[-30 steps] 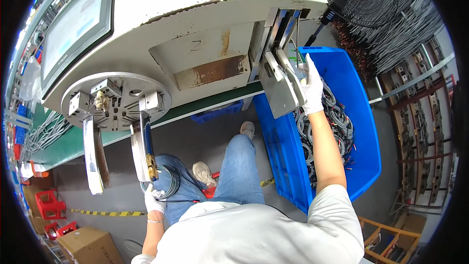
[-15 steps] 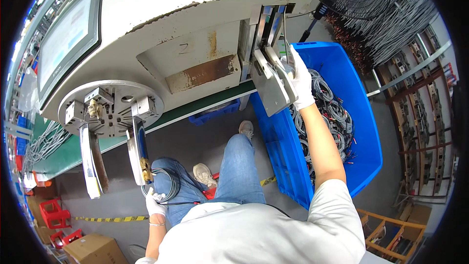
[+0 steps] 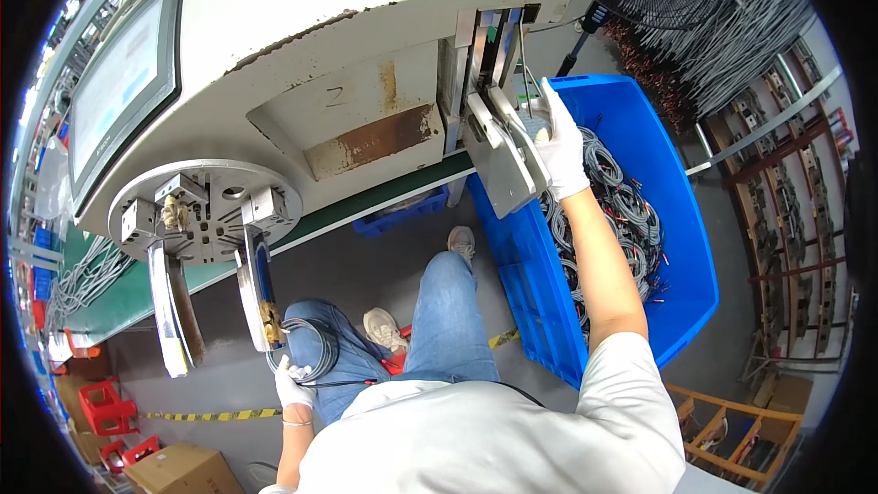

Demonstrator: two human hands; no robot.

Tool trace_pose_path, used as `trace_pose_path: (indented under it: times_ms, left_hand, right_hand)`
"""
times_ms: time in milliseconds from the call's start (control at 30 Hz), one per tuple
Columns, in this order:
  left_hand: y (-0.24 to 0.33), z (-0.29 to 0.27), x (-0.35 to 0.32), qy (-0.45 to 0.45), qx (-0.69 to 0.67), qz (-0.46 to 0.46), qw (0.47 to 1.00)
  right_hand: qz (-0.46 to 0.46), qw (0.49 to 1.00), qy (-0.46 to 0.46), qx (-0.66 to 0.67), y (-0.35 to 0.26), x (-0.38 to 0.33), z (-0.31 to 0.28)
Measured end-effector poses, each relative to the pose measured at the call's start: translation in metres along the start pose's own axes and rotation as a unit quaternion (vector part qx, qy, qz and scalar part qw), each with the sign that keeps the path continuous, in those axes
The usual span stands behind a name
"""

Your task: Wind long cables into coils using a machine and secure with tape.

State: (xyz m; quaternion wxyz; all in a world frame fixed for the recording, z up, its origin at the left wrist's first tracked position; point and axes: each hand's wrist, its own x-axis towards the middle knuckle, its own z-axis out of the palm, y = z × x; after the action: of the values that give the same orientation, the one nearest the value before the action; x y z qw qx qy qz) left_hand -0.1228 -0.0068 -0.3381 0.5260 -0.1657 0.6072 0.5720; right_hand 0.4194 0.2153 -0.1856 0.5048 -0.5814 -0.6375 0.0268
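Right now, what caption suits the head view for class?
Left hand holding a cable coil, right hand beside grey plates, near a blue bin.

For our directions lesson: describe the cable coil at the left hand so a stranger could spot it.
Find the off-white machine, then the round metal disc at its lower left. Follow the right of its two curved arms to the tip, where the grey cable coil meets the white-gloved left hand. Unlike the coils heaped in the blue bin, it is alone.
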Motion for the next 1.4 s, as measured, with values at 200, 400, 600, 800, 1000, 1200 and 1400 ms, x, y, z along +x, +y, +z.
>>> trace_pose_path:
  times_ms: [200, 400, 600, 800, 1000, 1200, 1400]
  left_hand:
    - [0.001, -0.002, 0.001, -0.003, -0.001, -0.009, 1.0]
    - [0.001, 0.0, 0.0, 0.003, -0.004, -0.012, 1.0]
    - [0.0, -0.001, 0.001, -0.003, -0.001, -0.007, 1.0]
    - [0.001, 0.002, -0.002, 0.003, 0.004, -0.006, 1.0]
    - [0.001, -0.001, 0.001, -0.001, 0.004, -0.008, 1.0]
    - [0.0, -0.001, 0.001, 0.009, 0.0, -0.009, 1.0]
    - [0.0, 0.0, 0.002, -0.002, -0.007, -0.009, 1.0]
  right_hand:
    - [0.015, 1.0, -0.004, 0.016, -0.001, -0.002, -0.004]
    - [-0.024, 1.0, 0.006, 0.0, 0.005, -0.003, 0.007]
    - [-0.021, 0.999, -0.008, -0.03, 0.005, -0.004, 0.005]
    - [0.017, 1.0, 0.005, 0.015, 0.01, -0.005, -0.007]
    - [-0.002, 0.999, 0.035, 0.025, 0.018, -0.013, -0.01]
    - [-0.005, 0.999, 0.035, 0.019, 0.015, -0.013, -0.01]
    - [0.008, 0.999, 0.022, 0.029, 0.015, -0.013, -0.01]
